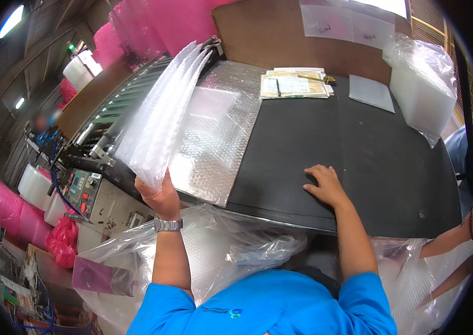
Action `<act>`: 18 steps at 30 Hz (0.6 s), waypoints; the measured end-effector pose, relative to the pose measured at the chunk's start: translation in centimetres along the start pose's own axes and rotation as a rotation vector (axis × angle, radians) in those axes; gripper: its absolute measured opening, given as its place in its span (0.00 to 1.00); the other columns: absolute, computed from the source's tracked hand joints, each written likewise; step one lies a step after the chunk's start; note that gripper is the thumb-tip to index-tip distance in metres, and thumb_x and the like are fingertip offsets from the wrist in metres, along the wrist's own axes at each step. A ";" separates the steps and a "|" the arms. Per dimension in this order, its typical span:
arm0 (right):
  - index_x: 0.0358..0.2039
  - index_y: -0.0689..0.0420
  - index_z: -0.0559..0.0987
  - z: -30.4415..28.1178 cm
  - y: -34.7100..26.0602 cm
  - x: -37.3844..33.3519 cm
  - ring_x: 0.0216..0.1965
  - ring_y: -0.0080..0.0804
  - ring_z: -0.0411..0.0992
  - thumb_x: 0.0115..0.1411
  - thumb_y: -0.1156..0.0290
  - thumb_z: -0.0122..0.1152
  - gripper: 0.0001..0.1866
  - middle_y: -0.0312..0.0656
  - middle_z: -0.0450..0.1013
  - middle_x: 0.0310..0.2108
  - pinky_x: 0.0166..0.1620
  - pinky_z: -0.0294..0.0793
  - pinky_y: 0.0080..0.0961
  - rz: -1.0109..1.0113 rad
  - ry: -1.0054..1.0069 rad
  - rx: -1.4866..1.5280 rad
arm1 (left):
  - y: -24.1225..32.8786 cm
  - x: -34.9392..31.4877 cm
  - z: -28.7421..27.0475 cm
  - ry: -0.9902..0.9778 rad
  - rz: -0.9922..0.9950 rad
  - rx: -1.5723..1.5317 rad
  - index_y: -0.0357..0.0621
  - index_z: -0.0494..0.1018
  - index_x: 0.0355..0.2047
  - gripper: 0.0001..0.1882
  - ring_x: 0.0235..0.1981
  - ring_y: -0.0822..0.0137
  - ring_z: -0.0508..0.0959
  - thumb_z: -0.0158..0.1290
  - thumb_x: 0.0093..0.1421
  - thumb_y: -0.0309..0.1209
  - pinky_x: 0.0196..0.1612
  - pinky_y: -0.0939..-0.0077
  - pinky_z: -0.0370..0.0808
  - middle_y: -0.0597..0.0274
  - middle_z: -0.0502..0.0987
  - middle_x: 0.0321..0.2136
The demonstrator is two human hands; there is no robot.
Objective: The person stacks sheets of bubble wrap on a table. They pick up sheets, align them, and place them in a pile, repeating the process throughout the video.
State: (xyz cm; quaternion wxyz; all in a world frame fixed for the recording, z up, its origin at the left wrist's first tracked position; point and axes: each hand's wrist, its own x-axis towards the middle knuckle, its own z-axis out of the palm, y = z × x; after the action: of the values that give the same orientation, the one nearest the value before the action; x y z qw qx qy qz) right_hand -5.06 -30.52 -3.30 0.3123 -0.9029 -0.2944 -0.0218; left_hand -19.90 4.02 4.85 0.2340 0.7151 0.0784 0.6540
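Note:
My left hand [160,196], with a metal watch on the wrist, grips the near end of several layered bubble wrap sheets [158,120]. These sheets stand raised and bent, fanning slightly apart toward their far end. Beneath and to their right, a flat silvery bubble wrap sheet [214,151] lies on the dark table [298,145]. My right hand [326,185] rests on the dark tabletop near its front edge, fingers spread, holding nothing.
Papers with a pen [295,84] lie at the back, beside a small white stack of sheets [371,93]. A bagged white bundle [423,84] stands at right, near another person's arm [448,240]. Rollers [119,100] and a control box [83,192] are at left. Clear plastic film [203,240] hangs below the table's edge.

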 end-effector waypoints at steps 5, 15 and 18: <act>0.43 0.55 0.73 -0.3 0.2 -0.5 0.51 0.36 0.62 0.47 0.64 0.60 0.21 0.40 0.68 0.44 0.61 0.45 0.42 0.008 0.001 0.050 | 0.0 0.1 -2.1 0.029 0.018 0.128 0.34 0.59 0.45 0.22 0.40 0.61 0.70 0.55 0.53 0.27 0.44 0.68 0.68 0.49 0.67 0.41; 0.43 0.55 0.73 -0.3 0.5 -0.6 0.51 0.36 0.63 0.47 0.65 0.61 0.21 0.40 0.68 0.44 0.61 0.45 0.41 -0.010 0.005 0.065 | 0.7 0.0 -3.3 0.020 0.013 0.156 0.35 0.58 0.47 0.25 0.40 0.59 0.71 0.56 0.52 0.25 0.43 0.67 0.69 0.49 0.67 0.41; 0.42 0.55 0.73 -0.3 0.4 -0.6 0.51 0.36 0.63 0.46 0.65 0.61 0.21 0.40 0.68 0.44 0.61 0.46 0.41 -0.012 0.009 0.071 | 0.8 0.0 -3.3 0.017 -0.010 0.121 0.35 0.58 0.47 0.25 0.41 0.59 0.71 0.56 0.52 0.24 0.43 0.67 0.69 0.48 0.67 0.41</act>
State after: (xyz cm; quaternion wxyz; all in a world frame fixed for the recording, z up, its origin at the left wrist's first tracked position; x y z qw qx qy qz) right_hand -5.31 -31.28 -3.41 0.3452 -0.8895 -0.2988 -0.0171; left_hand -23.23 4.03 5.32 0.1929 0.7218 0.1235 0.6531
